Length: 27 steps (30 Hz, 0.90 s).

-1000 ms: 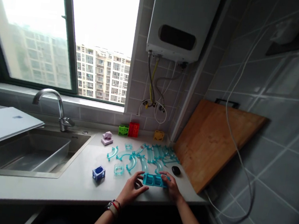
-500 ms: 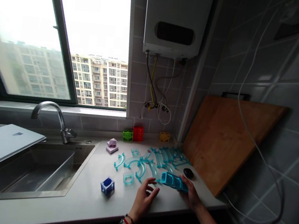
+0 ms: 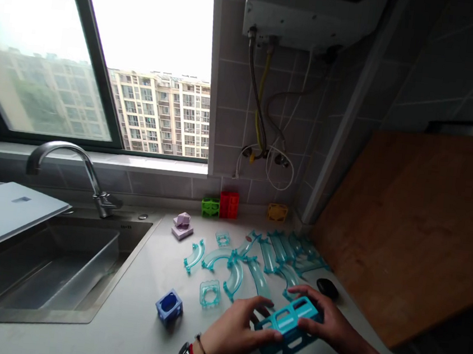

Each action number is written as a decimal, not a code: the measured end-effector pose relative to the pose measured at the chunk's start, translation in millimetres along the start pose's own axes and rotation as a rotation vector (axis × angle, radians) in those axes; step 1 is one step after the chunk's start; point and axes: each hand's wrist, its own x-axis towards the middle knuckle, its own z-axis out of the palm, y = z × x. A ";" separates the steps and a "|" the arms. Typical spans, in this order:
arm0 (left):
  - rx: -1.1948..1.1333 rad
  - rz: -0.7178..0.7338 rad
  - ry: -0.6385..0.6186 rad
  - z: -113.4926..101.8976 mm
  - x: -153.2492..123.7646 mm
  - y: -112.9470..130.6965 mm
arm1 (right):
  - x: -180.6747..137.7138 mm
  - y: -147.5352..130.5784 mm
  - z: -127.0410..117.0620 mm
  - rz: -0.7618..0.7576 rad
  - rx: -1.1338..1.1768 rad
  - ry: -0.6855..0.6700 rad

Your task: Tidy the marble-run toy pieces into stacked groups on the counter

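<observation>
Between my hands is a teal toy block (image 3: 286, 323), long and box-shaped with rectangular openings along its sides. My right hand (image 3: 329, 322) grips its right end, thumb on the near side and fingers over the back. At its left end my left hand (image 3: 241, 330) has closed, with the thumb along the near face and the fingers partly hidden behind. Just beyond lie several translucent teal curved and straight track pieces (image 3: 268, 256). A clear teal square piece with a round hole (image 3: 210, 294) and a blue cube block (image 3: 169, 307) rest left of my left hand.
A black mouse-like object (image 3: 327, 288) lies right of the tracks. Green (image 3: 210, 207), red (image 3: 229, 205) and yellow blocks (image 3: 277, 212) stand by the wall, pink pieces (image 3: 183, 226) farther left. The sink (image 3: 92, 302) borders the counter's left; a wooden board (image 3: 416, 235) leans at right.
My left hand has moved right and taken hold of the teal block's left end. The block has come nearer and turned. The view has shifted down and to the right.
</observation>
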 end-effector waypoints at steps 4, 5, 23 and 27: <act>-0.212 0.043 -0.032 -1.9 1.3 -10.9 | 22.9 -46.7 0.3 -0.117 -0.216 -0.101; -0.280 0.075 -0.007 -3.3 1.9 -11.9 | 29.1 -56.7 1.5 -0.145 -0.237 -0.106; -0.484 0.019 0.294 7.9 15.1 -28.9 | 54.5 -36.7 49.5 0.015 0.434 0.111; -0.507 0.011 0.268 17.2 15.5 -27.8 | 49.7 -32.1 48.7 0.012 0.436 0.139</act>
